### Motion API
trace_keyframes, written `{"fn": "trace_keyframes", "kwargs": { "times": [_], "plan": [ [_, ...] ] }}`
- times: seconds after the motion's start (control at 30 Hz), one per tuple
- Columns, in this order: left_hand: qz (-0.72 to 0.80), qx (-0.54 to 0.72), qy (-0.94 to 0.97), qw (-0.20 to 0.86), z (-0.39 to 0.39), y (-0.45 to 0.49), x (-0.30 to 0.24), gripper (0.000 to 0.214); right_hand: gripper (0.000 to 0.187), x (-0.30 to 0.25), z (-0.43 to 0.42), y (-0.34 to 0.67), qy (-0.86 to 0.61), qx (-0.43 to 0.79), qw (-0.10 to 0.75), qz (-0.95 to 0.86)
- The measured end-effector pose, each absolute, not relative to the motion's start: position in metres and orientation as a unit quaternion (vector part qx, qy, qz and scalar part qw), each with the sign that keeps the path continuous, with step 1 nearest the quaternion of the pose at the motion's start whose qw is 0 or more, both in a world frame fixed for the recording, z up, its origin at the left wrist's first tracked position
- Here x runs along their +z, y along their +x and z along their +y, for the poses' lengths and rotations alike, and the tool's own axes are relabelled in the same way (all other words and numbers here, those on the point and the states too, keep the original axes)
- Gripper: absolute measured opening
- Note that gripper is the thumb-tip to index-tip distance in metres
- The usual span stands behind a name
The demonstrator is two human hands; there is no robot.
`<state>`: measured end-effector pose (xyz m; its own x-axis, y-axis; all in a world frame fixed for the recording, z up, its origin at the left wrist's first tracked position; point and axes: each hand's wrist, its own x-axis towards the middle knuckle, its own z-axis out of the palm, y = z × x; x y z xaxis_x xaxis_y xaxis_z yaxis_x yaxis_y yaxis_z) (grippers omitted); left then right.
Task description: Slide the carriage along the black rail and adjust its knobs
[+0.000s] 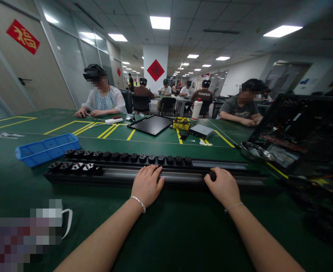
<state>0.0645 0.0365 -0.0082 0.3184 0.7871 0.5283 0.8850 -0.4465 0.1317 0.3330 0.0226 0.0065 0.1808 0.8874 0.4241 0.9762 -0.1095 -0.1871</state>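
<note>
Two long black rails (183, 176) lie side by side across the green table in front of me. The far rail carries a row of several small black parts (127, 156); the near rail has a few at its left end (76, 167). My left hand (147, 185) rests flat on the near rail with its fingers stretched out and holds nothing. My right hand (223, 186) sits on the same rail further right, fingers curled over a small black part (212, 175) at the rail's top.
A blue plastic tray (46, 148) stands at the left behind the rails. A metal bowl (253, 151) and an open black case (302, 128) are at the right. A black panel (152, 124), a yellow box (181, 123) and seated people lie beyond.
</note>
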Motion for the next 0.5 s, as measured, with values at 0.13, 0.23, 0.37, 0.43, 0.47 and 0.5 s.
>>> {"fn": "trace_keyframes", "kwargs": {
  "times": [0.13, 0.23, 0.37, 0.43, 0.47, 0.5],
  "plan": [
    [-0.514, -0.277, -0.806, 0.093, 0.037, 0.0646, -0.0093, 0.039, 0.021, 0.0048, 0.0235, 0.3361, -0.725, -0.129, 0.213, -0.642],
    [-0.517, -0.271, -0.806, 0.093, 0.037, 0.0646, -0.0093, 0.039, 0.021, 0.0033, 0.0236, 0.3367, -0.73, -0.122, 0.218, -0.636],
    [-0.517, -0.269, -0.807, 0.094, 0.0368, 0.0648, -0.0088, 0.039, 0.02, 0.004, 0.0226, 0.3352, -0.737, -0.118, 0.213, -0.63],
    [-0.516, -0.272, -0.806, 0.096, 0.0368, 0.0648, -0.009, 0.039, 0.02, 0.0053, 0.0219, 0.334, -0.741, -0.112, 0.213, -0.626],
    [-0.515, -0.274, -0.806, 0.097, 0.0368, 0.0648, -0.0092, 0.038, 0.02, 0.0059, 0.0215, 0.3335, -0.743, -0.11, 0.214, -0.624],
    [-0.515, -0.275, -0.806, 0.097, 0.0368, 0.0648, -0.0093, 0.038, 0.021, 0.0064, 0.0213, 0.3331, -0.744, -0.109, 0.217, -0.623]
  ]
}}
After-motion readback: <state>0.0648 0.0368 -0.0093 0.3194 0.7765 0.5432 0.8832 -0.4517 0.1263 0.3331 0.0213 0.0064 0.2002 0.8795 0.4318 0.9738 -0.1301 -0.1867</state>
